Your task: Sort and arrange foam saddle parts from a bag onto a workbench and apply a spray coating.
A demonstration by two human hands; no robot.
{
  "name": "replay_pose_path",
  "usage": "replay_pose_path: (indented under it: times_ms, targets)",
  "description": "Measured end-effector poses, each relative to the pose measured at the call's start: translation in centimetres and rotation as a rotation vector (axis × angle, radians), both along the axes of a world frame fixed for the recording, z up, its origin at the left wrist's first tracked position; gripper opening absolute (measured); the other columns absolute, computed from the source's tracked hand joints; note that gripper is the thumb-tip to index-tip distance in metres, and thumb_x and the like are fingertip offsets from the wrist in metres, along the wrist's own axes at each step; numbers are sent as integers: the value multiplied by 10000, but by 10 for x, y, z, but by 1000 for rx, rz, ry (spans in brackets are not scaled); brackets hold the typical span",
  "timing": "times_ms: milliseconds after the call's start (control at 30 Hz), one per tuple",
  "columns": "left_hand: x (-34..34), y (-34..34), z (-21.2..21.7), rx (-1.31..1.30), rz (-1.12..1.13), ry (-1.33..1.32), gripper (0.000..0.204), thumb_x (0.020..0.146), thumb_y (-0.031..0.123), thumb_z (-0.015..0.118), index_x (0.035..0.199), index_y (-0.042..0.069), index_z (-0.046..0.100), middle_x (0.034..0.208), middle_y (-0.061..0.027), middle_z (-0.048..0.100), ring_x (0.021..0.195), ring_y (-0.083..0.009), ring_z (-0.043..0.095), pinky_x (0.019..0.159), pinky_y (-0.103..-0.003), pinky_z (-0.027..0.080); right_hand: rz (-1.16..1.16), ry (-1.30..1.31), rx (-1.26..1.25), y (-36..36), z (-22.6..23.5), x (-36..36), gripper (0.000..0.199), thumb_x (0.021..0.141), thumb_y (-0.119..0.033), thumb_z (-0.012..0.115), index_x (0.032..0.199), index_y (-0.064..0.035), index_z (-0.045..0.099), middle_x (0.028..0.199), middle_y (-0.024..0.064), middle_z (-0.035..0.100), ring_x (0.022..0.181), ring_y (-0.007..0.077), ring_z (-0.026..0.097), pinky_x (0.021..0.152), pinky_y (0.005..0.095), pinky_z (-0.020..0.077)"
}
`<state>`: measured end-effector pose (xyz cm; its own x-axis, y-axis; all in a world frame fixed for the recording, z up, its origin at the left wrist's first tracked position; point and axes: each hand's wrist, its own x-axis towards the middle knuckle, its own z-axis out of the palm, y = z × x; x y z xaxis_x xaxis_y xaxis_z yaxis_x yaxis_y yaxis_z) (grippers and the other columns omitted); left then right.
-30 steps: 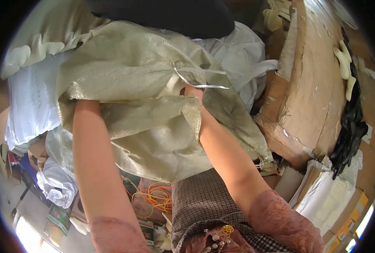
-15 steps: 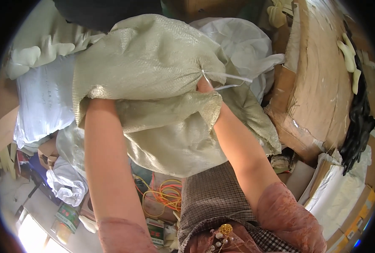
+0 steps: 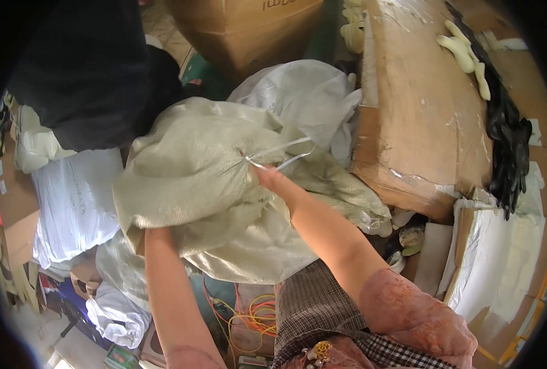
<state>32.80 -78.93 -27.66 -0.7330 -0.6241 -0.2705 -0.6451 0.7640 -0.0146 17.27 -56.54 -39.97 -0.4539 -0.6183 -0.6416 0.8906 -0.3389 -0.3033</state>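
A pale green woven sack (image 3: pixel 193 160) spreads in rumpled folds across the centre of the scene, in front of a seated person whose lap is covered in dark checked cloth (image 3: pixel 313 304). The left forearm (image 3: pixel 170 286) runs up beneath the sack's near edge, and the left hand is out of sight, so its grip cannot be told. The right hand (image 3: pixel 267 176) sits against the sack near its middle, just below a pair of thin white ties (image 3: pixel 298 142); its fingers are hidden in the fabric (only the back of the hand and the wrist show), leaving how far its grip is closed, and on what, impossible to say.

Behind the sack bulges a white plastic bag (image 3: pixel 304 92), with a brown carton (image 3: pixel 249 31) beyond. Another white bag (image 3: pixel 76 203) stands to the left, under a broad sweep of black cloth (image 3: pixel 95 80). At right, a large scuffed cardboard box (image 3: pixel 427 111) carries pale gloves (image 3: pixel 461 54), and black gloves (image 3: pixel 510 154) hang along its far side. Yellow and orange cords (image 3: pixel 255 320) lie tangled below, between the left forearm and the lap.
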Motion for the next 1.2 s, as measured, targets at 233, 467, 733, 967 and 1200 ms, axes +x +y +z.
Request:
replay_pose_path:
  times_ms: [233,467,733,967,1200]
  targets:
    - [51,21,41,178,-83,255,492,888,392,482,1197,14,547,1245,-160,545,1180,-314,478,1017,-415,341,227,280,-34,33,102,53,464,878,-294,592,1245,-24,504,1173,78,585,1040,165,563,917,321,447]
    - [84,153,186,493,-5,757,560,721,227,730,1176,-40,542,1195,-189,573,1122,-308,529,950,-391,397,172,318,60,128,228,120,567,839,-345,651,1284,-39,478,1194,77,566,1022,172,569,898,326,458]
    - [116,221,298,474,-266,969,546,714,265,741,1146,-21,567,1191,-179,559,1099,-306,536,933,-399,408,-1,327,131,209,364,190,480,880,-269,611,1256,2,484,1142,101,591,993,174,583,856,332,494]
    - [40,388,338,1009,-507,946,468,769,177,697,1170,-10,547,1174,-152,574,1062,-259,563,920,-390,430,-349,646,89,414,444,185,554,849,-230,653,1298,-5,418,1201,100,547,1058,181,553,904,343,473]
    - [-73,681,322,1933,-611,569,513,736,82,723,1198,-2,518,1181,-126,568,1055,-234,563,885,-347,457,-747,813,466,676,513,235,672,792,-373,706,1289,-26,418,1185,84,539,1078,178,517,933,336,434]
